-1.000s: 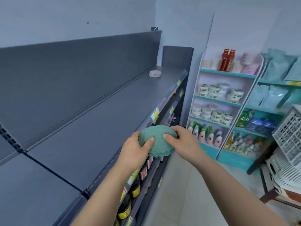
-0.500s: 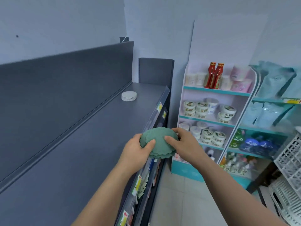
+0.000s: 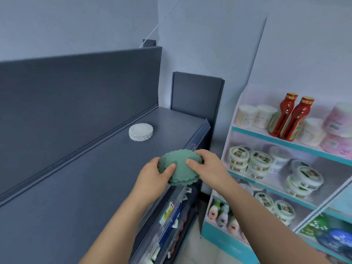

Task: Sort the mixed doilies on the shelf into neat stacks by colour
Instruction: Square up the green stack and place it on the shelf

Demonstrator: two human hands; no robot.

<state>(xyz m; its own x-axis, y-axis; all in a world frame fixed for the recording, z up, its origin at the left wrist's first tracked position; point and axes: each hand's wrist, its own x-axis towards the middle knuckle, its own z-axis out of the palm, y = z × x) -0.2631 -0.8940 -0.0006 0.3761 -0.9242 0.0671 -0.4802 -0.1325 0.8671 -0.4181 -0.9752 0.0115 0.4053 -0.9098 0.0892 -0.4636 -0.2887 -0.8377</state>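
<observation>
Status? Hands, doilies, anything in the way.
Left hand and right hand both grip green doily stack at shelf front edge. White doily stack rests farther back by the back panel. No obstacle seen between.

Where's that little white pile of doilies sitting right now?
In the head view, the white doily stack sits at the far end of the grey shelf, close to the back panel, beyond and left of the green doilies the person holds.
</observation>
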